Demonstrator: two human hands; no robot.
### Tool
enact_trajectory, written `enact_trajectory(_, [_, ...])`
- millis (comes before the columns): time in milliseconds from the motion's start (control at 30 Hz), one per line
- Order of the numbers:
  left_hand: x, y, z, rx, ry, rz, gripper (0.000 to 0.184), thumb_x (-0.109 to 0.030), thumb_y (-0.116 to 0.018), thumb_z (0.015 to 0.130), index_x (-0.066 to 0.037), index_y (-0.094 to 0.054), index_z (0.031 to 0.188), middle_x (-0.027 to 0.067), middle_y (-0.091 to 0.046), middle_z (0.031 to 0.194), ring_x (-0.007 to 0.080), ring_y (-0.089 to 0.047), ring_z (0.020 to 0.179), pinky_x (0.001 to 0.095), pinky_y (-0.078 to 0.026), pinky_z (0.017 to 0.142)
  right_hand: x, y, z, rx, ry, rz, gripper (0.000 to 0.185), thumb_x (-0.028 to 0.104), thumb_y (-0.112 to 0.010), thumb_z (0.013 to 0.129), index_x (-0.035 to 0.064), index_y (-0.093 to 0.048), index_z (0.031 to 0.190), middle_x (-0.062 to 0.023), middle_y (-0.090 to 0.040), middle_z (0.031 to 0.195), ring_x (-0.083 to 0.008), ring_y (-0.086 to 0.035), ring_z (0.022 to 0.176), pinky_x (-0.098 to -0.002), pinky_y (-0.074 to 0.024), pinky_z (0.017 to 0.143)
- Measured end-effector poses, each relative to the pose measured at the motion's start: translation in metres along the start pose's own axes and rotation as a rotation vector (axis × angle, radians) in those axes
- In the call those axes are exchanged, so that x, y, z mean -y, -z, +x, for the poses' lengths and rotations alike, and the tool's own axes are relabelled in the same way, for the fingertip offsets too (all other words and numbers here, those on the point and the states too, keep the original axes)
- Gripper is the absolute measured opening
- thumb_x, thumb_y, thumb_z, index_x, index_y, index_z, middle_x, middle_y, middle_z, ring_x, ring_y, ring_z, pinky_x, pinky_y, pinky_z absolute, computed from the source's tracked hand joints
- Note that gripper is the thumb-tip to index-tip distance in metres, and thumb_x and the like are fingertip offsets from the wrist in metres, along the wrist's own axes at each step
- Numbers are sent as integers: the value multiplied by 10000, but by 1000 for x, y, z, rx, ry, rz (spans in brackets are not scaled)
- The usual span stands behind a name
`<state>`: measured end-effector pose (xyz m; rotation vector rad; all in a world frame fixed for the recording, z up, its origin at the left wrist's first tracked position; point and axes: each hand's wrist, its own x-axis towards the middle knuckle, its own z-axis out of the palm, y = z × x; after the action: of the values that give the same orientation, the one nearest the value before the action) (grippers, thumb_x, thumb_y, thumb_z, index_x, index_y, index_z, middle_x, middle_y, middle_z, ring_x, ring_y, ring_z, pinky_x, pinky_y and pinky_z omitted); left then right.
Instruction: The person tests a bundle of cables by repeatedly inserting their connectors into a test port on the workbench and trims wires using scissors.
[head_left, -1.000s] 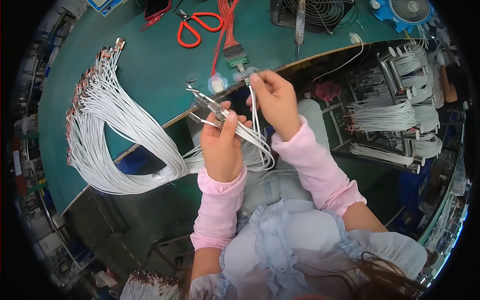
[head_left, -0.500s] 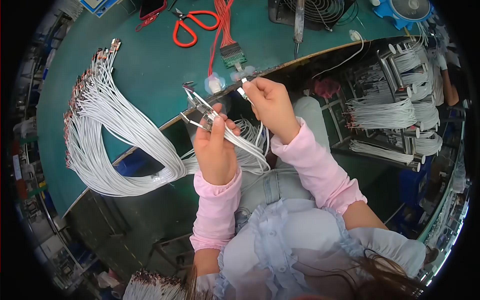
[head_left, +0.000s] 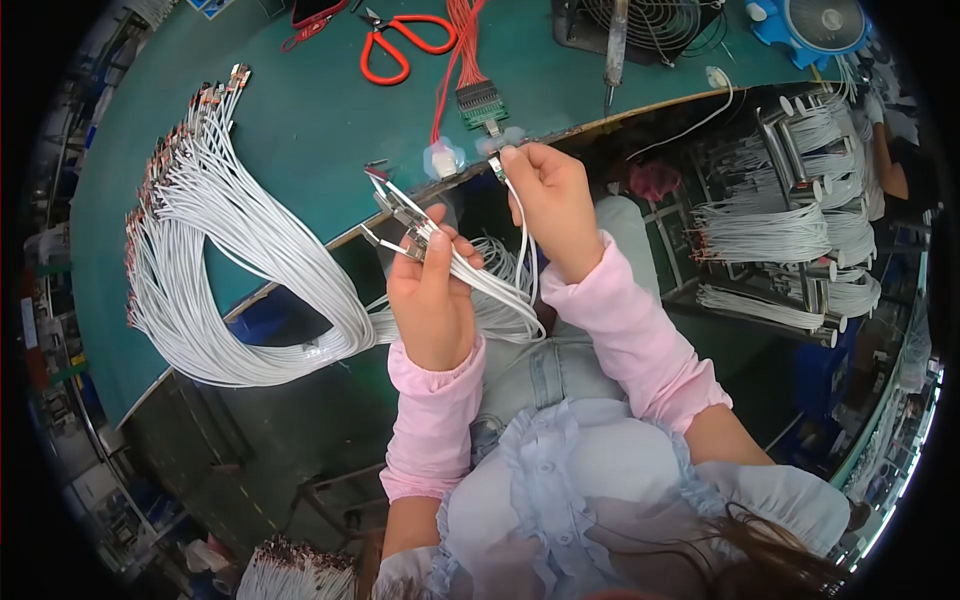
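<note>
My left hand point(head_left: 433, 305) is closed around several white cables point(head_left: 478, 280), whose bare metal connectors stick out past the thumb and fingertips. My right hand point(head_left: 552, 200) pinches a single cable connector point(head_left: 497, 168) at the table edge. That connector is just below the metal socket of a small green circuit board point(head_left: 482, 105); I cannot tell whether they touch. Red wires point(head_left: 466, 45) run up from the board. A white plug point(head_left: 443, 162) on a clear blob sits left of the board, with a red wire leading to it.
A large bundle of white cables point(head_left: 262, 225) lies bent over the table's left side. Red-handled scissors point(head_left: 388, 62), a soldering iron point(head_left: 615, 50), a black fan point(head_left: 655, 22) and a blue fan-like device point(head_left: 820, 28) are on the green table point(head_left: 310, 120). Racked cables point(head_left: 760, 235) hang at right.
My right hand has brought the connector slightly up toward the board's socket. The left hand keeps its hold on the cables. The view has shifted a little.
</note>
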<state>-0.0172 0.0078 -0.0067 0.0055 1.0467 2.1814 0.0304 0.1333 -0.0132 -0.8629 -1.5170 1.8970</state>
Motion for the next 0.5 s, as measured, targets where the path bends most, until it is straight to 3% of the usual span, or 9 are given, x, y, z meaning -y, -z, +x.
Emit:
enact_trajectory(100, [-3, -2, -2, 18, -9, -7, 264, -63, -514, 824, 35, -463, 1064, 48, -520, 828, 133, -502, 687, 260, -430, 620, 17, 9, 1, 50, -10, -127, 249, 179, -530, 814, -11, -516, 654, -23, -477, 471, -106, -454, 396, -259, -345, 382])
enact_trajectory(200, [-3, 0, -5, 4, 17, -34, 262, -60, -510, 825, 28, -459, 1065, 44, -517, 824, 134, -500, 693, 264, -429, 631, 53, 11, -8, -114, 624, -849, 181, 161, -534, 806, 6, -526, 713, -65, -503, 527, -136, -468, 432, -248, -352, 412])
enact_trajectory(300, [0, 2, -5, 23, 24, -57, 259, -60, -507, 826, 21, -458, 1067, 40, -515, 819, 135, -498, 701, 271, -428, 642, 88, -22, 3, 58, 801, -770, 138, 145, -549, 775, 11, -518, 778, -113, -540, 628, -210, -539, 523, -312, -398, 459])
enact_trajectory(367, [2, 1, -4, 53, 12, -60, 258, -59, -506, 827, 18, -457, 1068, 39, -514, 817, 135, -498, 706, 274, -427, 647, 84, -55, 37, 39, 933, -929, 140, 130, -531, 766, 1, -515, 819, -141, -568, 730, -243, -580, 623, -350, -438, 510])
enact_trajectory(433, [3, 2, -8, 60, 20, -78, 253, -59, -502, 829, 13, -457, 1067, 38, -513, 817, 135, -496, 711, 277, -425, 654, 72, -87, 75, -22, 833, -1229, 152, 92, -508, 746, 0, -510, 866, -170, -572, 786, -291, -588, 717, -378, -467, 575])
enact_trajectory(500, [-1, 2, -9, 71, -4, -68, 250, -59, -500, 831, 11, -457, 1067, 37, -513, 816, 135, -495, 713, 279, -424, 657, 57, -105, 105, -150, 732, -1386, 165, 66, -499, 730, -4, -510, 879, -184, -578, 799, -320, -583, 719, -370, -482, 604])
